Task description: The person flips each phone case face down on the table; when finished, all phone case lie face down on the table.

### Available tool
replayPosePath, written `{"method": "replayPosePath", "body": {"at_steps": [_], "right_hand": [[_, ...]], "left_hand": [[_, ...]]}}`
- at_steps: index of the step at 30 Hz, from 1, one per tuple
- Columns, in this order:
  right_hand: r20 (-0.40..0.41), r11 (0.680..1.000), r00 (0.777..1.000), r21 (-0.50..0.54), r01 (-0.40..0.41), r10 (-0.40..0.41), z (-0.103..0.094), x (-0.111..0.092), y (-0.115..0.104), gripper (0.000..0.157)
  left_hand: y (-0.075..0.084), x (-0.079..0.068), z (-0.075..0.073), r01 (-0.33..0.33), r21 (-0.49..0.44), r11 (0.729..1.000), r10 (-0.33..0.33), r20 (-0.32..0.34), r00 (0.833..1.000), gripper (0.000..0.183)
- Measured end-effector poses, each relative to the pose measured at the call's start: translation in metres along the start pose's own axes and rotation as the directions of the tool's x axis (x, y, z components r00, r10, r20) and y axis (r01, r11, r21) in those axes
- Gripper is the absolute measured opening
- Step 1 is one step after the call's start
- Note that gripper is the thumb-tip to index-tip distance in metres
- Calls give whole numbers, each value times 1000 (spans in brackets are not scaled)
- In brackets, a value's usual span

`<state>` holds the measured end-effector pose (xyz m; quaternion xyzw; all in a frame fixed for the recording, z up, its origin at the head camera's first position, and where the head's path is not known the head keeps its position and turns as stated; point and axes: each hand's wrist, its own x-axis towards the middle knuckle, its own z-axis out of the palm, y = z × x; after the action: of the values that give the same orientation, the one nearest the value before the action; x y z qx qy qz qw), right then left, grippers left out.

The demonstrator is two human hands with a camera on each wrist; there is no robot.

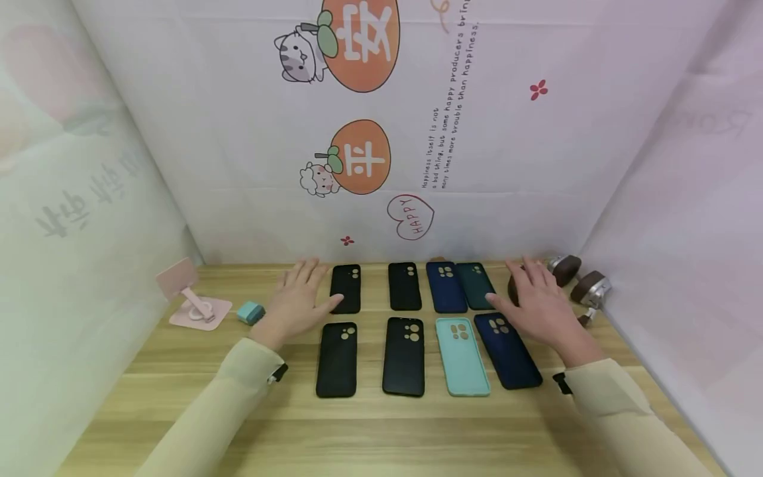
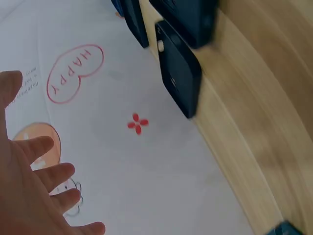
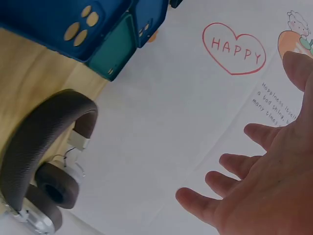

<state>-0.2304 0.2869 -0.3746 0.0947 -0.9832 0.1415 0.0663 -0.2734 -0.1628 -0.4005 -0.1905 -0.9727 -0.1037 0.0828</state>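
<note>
Both hands hover over a wooden table with their fingers spread and hold nothing. My left hand (image 1: 295, 301) is beside a black phone case (image 1: 346, 289) at the back left; the left wrist view shows the hand (image 2: 34, 181) apart from the cases. Over on the right, my right hand (image 1: 536, 305) is near a dark green phone case (image 1: 475, 285) and a dark blue phone case (image 1: 508, 351). Further cases lie in two rows: black ones (image 1: 404, 286) (image 1: 403, 358) (image 1: 337, 360), a blue one (image 1: 447, 287) and a light turquoise one (image 1: 462, 356).
Brown and silver headphones (image 1: 590, 287) lie at the back right, partly behind the right hand. To the left stand a pink phone stand (image 1: 197, 301) and a small teal block (image 1: 251, 313). White printed sheeting (image 1: 489, 218) walls the table at the back and sides.
</note>
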Motion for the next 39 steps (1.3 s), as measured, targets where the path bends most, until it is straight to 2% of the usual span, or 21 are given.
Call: {"method": "replayPosePath", "body": {"at_steps": [4, 8, 12, 15, 18, 22, 26, 31, 36, 39], "right_hand": [[12, 999, 1000, 30, -10, 10, 2, -2, 7, 91], [22, 997, 999, 70, -24, 22, 6, -4, 13, 89], [48, 990, 998, 137, -33, 27, 9, -7, 18, 85], [83, 977, 996, 208, -38, 22, 12, -9, 23, 84], [126, 960, 991, 273, -68, 34, 15, -12, 28, 85], [165, 937, 985, 332, -111, 58, 18, -16, 36, 83], [190, 925, 979, 354, -135, 70, 21, -19, 42, 82], [216, 915, 973, 369, -162, 85, 28, -18, 49, 79], [244, 902, 965, 389, -187, 95, 34, -18, 55, 75], [271, 902, 957, 379, -207, 105, 38, -19, 58, 69]], "left_hand": [[21, 7, 10, -38, -41, 998, 37, -22, 999, 77], [52, 13, 21, -59, -180, 982, 54, -32, 998, 76], [94, 18, 30, -70, -367, 928, 72, -7, 997, 75], [127, 21, 37, -106, -433, 895, 121, 6, 993, 72], [159, 26, 43, -140, -452, 881, 170, 26, 985, 70], [199, 32, 54, -175, -434, 884, 230, 77, 970, 70], [230, 38, 66, -196, -417, 888, 278, 147, 949, 67], [255, 43, 74, -167, -396, 903, 278, 240, 930, 61], [273, 46, 88, -67, -411, 909, 215, 324, 922, 54], [280, 45, 95, -28, -418, 908, 201, 376, 904, 54]]}}
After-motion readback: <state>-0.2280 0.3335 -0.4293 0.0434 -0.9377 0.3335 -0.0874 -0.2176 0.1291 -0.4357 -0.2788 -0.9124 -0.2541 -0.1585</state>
